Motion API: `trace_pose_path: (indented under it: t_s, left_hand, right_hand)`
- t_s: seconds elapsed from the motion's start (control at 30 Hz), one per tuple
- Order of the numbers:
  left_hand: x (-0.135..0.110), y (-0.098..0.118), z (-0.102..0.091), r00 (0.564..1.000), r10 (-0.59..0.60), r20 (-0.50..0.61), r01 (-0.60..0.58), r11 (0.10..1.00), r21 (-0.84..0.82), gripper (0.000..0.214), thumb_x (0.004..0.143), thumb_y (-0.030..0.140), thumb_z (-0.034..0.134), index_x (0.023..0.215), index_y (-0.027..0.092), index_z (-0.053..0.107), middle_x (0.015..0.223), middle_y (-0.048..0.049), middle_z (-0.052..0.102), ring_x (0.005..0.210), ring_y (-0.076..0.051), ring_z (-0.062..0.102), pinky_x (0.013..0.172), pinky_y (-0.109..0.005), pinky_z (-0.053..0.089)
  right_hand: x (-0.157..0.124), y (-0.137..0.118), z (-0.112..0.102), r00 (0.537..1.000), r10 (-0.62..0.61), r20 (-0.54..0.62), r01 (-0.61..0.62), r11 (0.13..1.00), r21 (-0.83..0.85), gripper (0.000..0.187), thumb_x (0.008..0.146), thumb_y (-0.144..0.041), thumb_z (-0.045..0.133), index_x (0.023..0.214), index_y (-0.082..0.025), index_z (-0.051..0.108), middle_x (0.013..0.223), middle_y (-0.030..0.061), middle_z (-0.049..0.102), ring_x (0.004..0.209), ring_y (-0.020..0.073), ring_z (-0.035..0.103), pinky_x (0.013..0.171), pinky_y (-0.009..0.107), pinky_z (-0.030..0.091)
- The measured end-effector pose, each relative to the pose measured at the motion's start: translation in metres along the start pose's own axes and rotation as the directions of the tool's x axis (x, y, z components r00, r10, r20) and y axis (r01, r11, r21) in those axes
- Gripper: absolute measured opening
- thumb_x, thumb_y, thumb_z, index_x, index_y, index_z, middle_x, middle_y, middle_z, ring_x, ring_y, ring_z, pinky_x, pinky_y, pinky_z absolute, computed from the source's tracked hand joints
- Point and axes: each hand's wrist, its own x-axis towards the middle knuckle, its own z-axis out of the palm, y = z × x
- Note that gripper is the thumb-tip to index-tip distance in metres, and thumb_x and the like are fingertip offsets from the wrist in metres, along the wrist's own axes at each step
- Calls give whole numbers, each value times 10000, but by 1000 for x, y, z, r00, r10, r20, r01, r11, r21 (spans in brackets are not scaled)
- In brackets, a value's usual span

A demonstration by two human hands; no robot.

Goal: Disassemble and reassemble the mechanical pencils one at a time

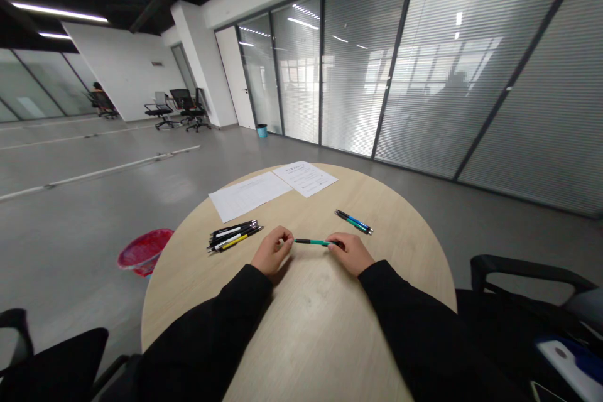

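A green and black pen [311, 242] lies level just above the round wooden table [301, 326], held at both ends. My left hand [272, 251] pinches its left tip with curled fingers. My right hand [349, 253] grips its right end. A bundle of several pens [234, 235], black, white and yellow, lies left of my left hand. Two more pens [353, 222], blue and green, lie beyond my right hand.
Two printed sheets [273, 187] lie at the table's far edge. A red basket [144, 250] stands on the floor to the left. Black chair arms [522, 270] flank me on the right. Office chairs [179, 110] and a glass wall stand far back.
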Motion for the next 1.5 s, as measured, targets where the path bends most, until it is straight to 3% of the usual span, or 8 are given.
trace_pose_path:
  t_s: [0.3,0.53,0.9,1.2,1.43,1.5]
  left_hand:
    - [1,1,-1,998,-29,-49,28,999,-18,212,899,340,457,849,190,598,831,-42,623,761,-182,562,682,-303,452]
    - [2,-20,-7,994,-24,-107,50,969,241,155,862,230,441,879,197,592,827,-40,607,757,-192,559,733,-334,455]
    - [2,-20,-11,993,42,110,-94,842,530,179,876,247,506,829,202,673,875,-93,634,815,-238,587,723,-344,416]
    - [7,-14,-4,988,52,145,-138,719,681,214,896,165,485,744,186,634,800,-113,613,787,-269,598,726,-374,392]
    - [7,-13,-3,987,11,163,-134,627,767,220,925,120,403,839,156,602,887,-115,618,835,-252,593,747,-361,410]
    - [6,-15,-4,990,3,143,-111,647,754,205,940,152,399,870,154,591,908,-109,615,837,-240,590,751,-349,417]
  right_hand:
    - [0,1,0,999,31,3,-32,999,32,166,827,-188,582,898,-186,733,766,13,702,640,142,565,613,245,406]
    - [0,4,1,998,52,-25,-51,998,31,160,829,-213,583,880,-182,731,748,15,692,644,148,568,623,248,416]
    - [0,6,1,996,79,-38,-78,997,12,158,838,-213,591,890,-183,738,738,13,688,638,147,558,619,248,400]
    - [0,5,1,997,74,-34,-74,997,4,157,841,-218,587,875,-177,734,734,15,685,633,145,557,621,246,405]
    - [1,9,2,997,73,-24,-74,997,-7,152,835,-209,590,869,-176,734,740,15,688,652,145,566,610,241,384]
    - [1,10,3,997,72,-26,-72,997,-4,153,837,-208,587,872,-178,733,743,13,688,654,145,566,613,242,384]
